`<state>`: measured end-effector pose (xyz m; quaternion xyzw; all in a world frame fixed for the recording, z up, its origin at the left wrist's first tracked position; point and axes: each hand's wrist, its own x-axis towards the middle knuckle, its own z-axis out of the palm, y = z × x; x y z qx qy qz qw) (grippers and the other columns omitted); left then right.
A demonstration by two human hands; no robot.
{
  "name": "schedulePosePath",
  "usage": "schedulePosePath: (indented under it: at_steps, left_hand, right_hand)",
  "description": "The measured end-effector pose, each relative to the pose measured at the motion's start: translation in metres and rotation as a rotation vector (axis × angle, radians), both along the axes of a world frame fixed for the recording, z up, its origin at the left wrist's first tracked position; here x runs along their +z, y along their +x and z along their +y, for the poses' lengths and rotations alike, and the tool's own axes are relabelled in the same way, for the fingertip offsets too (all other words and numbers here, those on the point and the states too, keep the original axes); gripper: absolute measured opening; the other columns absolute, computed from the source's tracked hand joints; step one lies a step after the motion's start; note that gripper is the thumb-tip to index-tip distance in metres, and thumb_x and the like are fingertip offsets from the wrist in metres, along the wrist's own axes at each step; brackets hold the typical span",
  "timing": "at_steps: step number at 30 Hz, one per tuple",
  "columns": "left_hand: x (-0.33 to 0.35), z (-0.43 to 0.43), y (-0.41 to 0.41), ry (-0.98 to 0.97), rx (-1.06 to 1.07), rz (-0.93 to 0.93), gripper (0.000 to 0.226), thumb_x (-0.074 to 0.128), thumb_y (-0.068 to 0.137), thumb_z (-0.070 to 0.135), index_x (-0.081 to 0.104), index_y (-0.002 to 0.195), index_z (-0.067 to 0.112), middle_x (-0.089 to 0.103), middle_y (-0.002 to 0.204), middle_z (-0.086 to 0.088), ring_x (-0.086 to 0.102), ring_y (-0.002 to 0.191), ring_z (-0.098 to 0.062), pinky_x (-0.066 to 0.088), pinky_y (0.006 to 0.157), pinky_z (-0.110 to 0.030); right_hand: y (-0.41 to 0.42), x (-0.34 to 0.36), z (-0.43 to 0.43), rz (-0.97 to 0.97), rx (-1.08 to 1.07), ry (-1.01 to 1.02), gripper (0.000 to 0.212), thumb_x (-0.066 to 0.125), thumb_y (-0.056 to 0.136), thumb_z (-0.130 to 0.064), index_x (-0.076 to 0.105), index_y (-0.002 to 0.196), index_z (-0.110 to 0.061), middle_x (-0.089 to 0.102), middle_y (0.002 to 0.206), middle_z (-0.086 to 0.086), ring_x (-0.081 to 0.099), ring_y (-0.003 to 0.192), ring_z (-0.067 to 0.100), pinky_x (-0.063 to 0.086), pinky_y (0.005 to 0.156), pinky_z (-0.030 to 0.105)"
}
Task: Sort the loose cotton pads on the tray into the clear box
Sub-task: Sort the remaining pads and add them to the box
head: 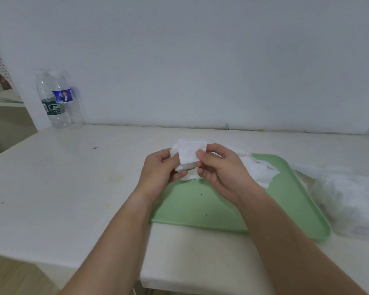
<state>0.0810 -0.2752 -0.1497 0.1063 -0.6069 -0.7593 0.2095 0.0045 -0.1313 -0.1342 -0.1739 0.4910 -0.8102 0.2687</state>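
Inspection of the head view finds two bare forearms reaching forward over the white tabletop [62, 177]. We record the left grip [160, 169] clenched round a small stack of white square cotton pads [187, 156], with its fingers curled under the lower edge and the palm behind the left side. The right grip [219, 169] pinches the same stack at its right edge, the thumb pressed flat on the front pad and the fingers folded behind. The stack is held roughly upright, off the tabletop, above the far left corner of a pale green rectangular plastic tray [200, 209].

We note a heap of loose white cotton pads [258, 169] lying on the far part of the tray, partly hidden behind the right grip. Some of them spill past the far rim. The near half of the tray shows bare green with a few dark specks.

A clear box [349, 199] sits just beside the tray's right rim, at the frame edge. It is blurred, and we can tell only that white material fills it.

At the far left of the tabletop, against the pale wall [179, 60], two clear plastic bottles stand touching: a green-labelled bottle [51, 107] in front and a blue-labelled bottle [63, 95] behind it. Both are well apart from the tray.
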Motion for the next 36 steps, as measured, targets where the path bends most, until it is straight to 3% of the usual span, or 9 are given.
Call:
schedulePosePath:
  at_steps: [7,13,15,17,21,26,28,32,36]
  left_hand:
    - [0.002,0.001,-0.002,0.122,-0.132,-0.016,0.024,0.056,0.1,0.008,0.071,0.115,-0.001,0.075,0.11,-0.019,0.075,0.1,-0.029,0.063,0.075,-0.025]
    - [0.004,0.0,-0.005,0.225,-0.137,-0.059,0.042,0.044,0.106,0.034,0.068,0.118,0.002,0.076,0.108,-0.019,0.076,0.089,-0.027,0.063,0.069,-0.029]
    - [0.003,0.001,-0.004,0.083,-0.132,-0.055,0.034,0.054,0.103,0.032,0.069,0.116,0.004,0.077,0.106,-0.015,0.075,0.091,-0.027,0.062,0.069,-0.027]
    - [-0.001,0.005,-0.003,-0.071,-0.137,-0.059,0.026,0.068,0.096,0.015,0.067,0.12,0.006,0.077,0.107,-0.011,0.075,0.093,-0.031,0.062,0.071,-0.027]
    - [-0.001,0.012,-0.004,-0.199,-0.082,-0.121,0.031,0.064,0.093,-0.007,0.064,0.121,0.004,0.077,0.1,-0.012,0.073,0.077,-0.027,0.059,0.063,-0.028]
    - [0.017,0.017,-0.004,-0.546,-0.002,-0.166,0.014,0.07,0.085,-0.002,0.069,0.099,0.001,0.067,0.076,-0.006,0.061,0.064,-0.017,0.051,0.051,-0.024]
    - [0.026,0.024,0.0,-0.64,0.005,-0.192,0.015,0.074,0.079,0.003,0.07,0.093,0.006,0.067,0.076,-0.008,0.059,0.063,-0.016,0.051,0.051,-0.025]
    - [0.037,0.047,0.008,-0.719,0.007,-0.224,0.035,0.083,0.066,0.021,0.065,0.096,0.018,0.071,0.082,-0.003,0.057,0.054,-0.007,0.048,0.05,-0.023]
    - [0.048,0.076,0.014,-0.831,0.023,-0.207,0.046,0.084,0.076,0.018,0.053,0.109,0.018,0.069,0.091,-0.003,0.057,0.062,-0.009,0.039,0.048,-0.013]
  right_hand:
    - [-0.001,-0.003,-0.001,0.079,-0.13,0.173,0.015,0.078,0.083,-0.004,0.066,0.089,-0.01,0.064,0.073,0.003,0.059,0.059,0.011,0.056,0.061,0.026]
    - [0.0,-0.004,-0.002,0.09,-0.161,0.181,0.017,0.077,0.082,0.002,0.064,0.088,-0.006,0.061,0.074,0.007,0.059,0.055,0.011,0.059,0.063,0.028]
    - [-0.001,-0.005,-0.004,0.123,-0.185,0.205,0.018,0.077,0.081,0.003,0.063,0.088,-0.008,0.061,0.076,0.008,0.061,0.058,0.013,0.059,0.063,0.028]
    - [-0.002,-0.011,-0.007,0.255,-0.282,0.334,0.024,0.077,0.079,-0.001,0.06,0.092,-0.013,0.062,0.086,0.008,0.063,0.067,0.015,0.057,0.062,0.027]
    - [-0.007,-0.014,-0.007,0.584,-0.43,0.611,0.051,0.077,0.076,-0.011,0.049,0.115,-0.028,0.054,0.112,-0.001,0.058,0.091,0.014,0.042,0.067,0.018]
    - [-0.001,0.001,-0.003,0.805,-0.4,0.703,0.07,0.07,0.076,-0.014,0.044,0.14,-0.026,0.047,0.131,0.0,0.048,0.12,0.019,0.044,0.102,0.036]
    - [0.005,0.011,0.007,0.855,-0.31,0.723,0.067,0.067,0.077,-0.014,0.046,0.14,-0.028,0.052,0.129,-0.004,0.048,0.12,0.017,0.045,0.1,0.031]
    - [0.009,0.026,0.039,0.878,-0.157,0.744,0.048,0.068,0.078,-0.015,0.059,0.123,-0.029,0.062,0.109,-0.009,0.06,0.095,0.002,0.043,0.071,0.012]
    - [0.009,0.041,0.085,0.964,-0.127,0.805,0.031,0.07,0.077,-0.016,0.071,0.107,-0.027,0.071,0.095,-0.011,0.065,0.086,0.003,0.05,0.072,0.021]
